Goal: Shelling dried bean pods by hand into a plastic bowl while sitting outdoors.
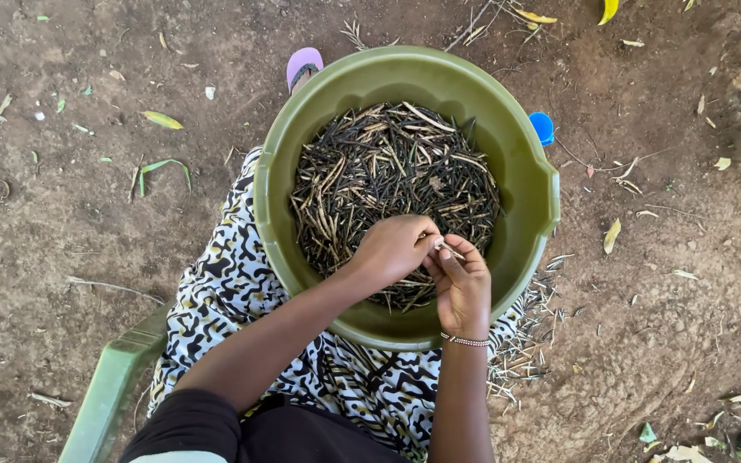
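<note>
Nearest the camera, both forearms reach forward over a lap covered in black, white and yellow patterned cloth (233, 291). The left hand (392, 249) and the right hand (460, 287) meet over the near half of a big green basin (529, 184), fingertips pressed together around one thin pale pod (449, 249) that runs between them. A beaded bracelet (465, 340) sits on the right wrist.

Under the hands, the basin holds a heap of dark dry pods (388, 167), piled from the middle out toward twelve o'clock. The basin rests on the lap with its far rim tipped over the ground, so a shifted knee could, I judge, slide it off and dump the heap in the dirt.

At four o'clock from the basin, pale empty husks (521, 343) lie scattered on the soil; the pinched pod is brittle-looking and may snap, so its contents could fly there instead of into the basin.

At seven o'clock, a green chair arm (109, 390) shows. Farther off, at eleven o'clock, a purple sandal (304, 67) peeks past the rim, and a blue one (543, 128) at two o'clock, with fallen leaves (162, 119) across the bare ground.
</note>
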